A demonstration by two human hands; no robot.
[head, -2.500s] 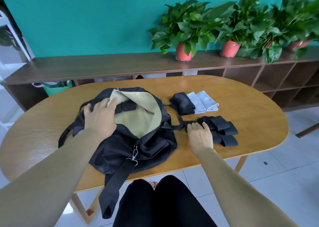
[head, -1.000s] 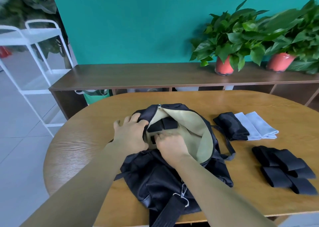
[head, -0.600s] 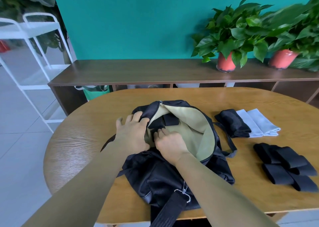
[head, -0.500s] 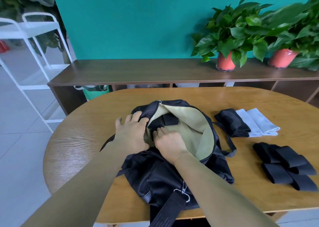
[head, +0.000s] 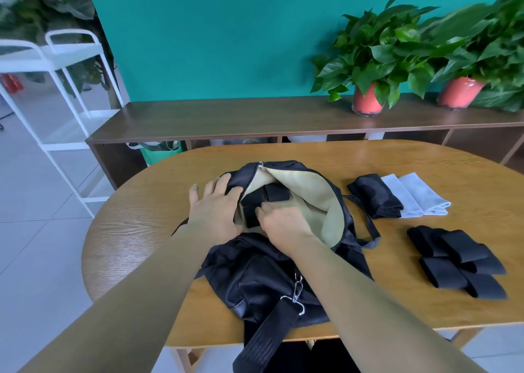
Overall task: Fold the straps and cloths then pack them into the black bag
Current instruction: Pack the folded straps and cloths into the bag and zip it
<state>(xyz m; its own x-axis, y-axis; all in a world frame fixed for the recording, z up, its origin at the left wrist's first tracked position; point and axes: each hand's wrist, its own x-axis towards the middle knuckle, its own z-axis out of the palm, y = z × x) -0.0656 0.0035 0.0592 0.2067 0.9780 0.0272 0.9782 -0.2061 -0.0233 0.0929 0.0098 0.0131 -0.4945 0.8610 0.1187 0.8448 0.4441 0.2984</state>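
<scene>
1. Your left hand (head: 215,209) lies in the middle of the frame; its fingers are spread and nearly straight, pressing flat on the left rim of the black bag (head: 263,276) and grasping nothing.
2. Your right hand (head: 283,225) is just to its right, reaching into the bag's open mouth; its fingers are curled onto a folded black strap (head: 250,213), which it grips against the pale lining (head: 314,202).
3. A second folded strap (head: 276,193) lies inside the bag just above that one, touching it.
4. The bag itself sprawls at the centre of the wooden table (head: 136,230); its mouth gapes toward the upper right; its shoulder strap (head: 266,341) hangs over the table's lower edge, joined by a metal clip (head: 295,294).
5. Right of the bag lies a folded black cloth (head: 375,196); touching its right side are two pale blue cloths (head: 416,196), folded side by side.
6. In the lower right of the frame, apart from the cloths, sits a heap of folded straps (head: 459,262), overlapping one another.
7. Across the top runs a dark sideboard (head: 226,117) against a teal wall (head: 212,32); potted plants (head: 377,52) stand at upper right; a white rack (head: 56,57) stands at upper left.
</scene>
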